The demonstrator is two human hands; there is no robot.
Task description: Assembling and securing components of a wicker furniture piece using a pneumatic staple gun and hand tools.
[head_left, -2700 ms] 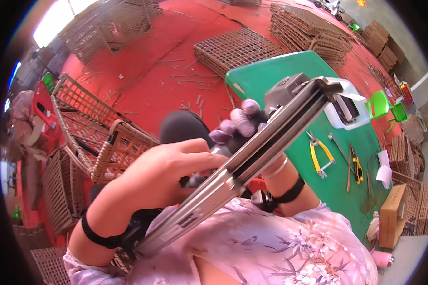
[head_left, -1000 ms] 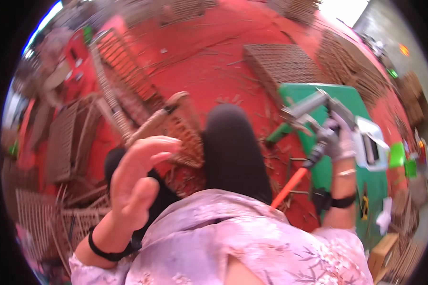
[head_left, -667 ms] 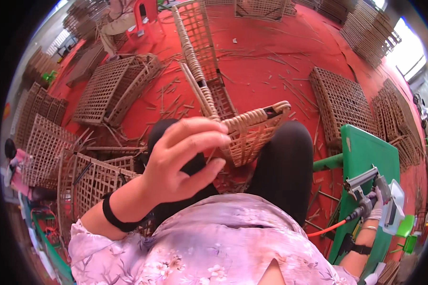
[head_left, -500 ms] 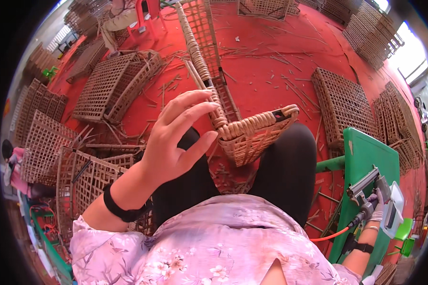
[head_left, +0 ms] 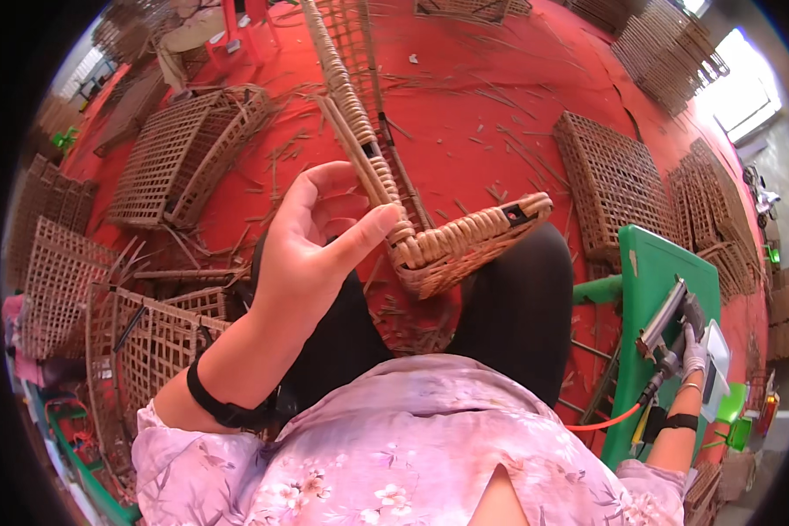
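Note:
A wicker frame piece [head_left: 465, 235] with a cane-wrapped rim rests in front of me, its near corner between my knees. One long side runs away from me, and a short side points right over my right thigh. My left hand [head_left: 311, 241] is closed at the long side near the corner, its thumb over the rim and its fingers curled on the left, partly hidden. Loose cane strips [head_left: 349, 145] lie along that rim. At the far right my gloved right hand [head_left: 694, 351] grips a metal air stapler [head_left: 666, 320] over a green plastic stool [head_left: 671, 259].
An orange air hose [head_left: 603, 424] runs from the stapler past my lap. Wicker panels [head_left: 171, 158] lie at left, and another wicker basket [head_left: 614, 175] stands at right. Cane scraps litter the red floor covering [head_left: 465, 114]. A red chair [head_left: 245, 31] and part of a person are at far left.
My left hand's fingers have gone from stretched over the rim to curled round its left side. The frame has tilted slightly. My right hand stays on the stapler; the whole view has shifted a little.

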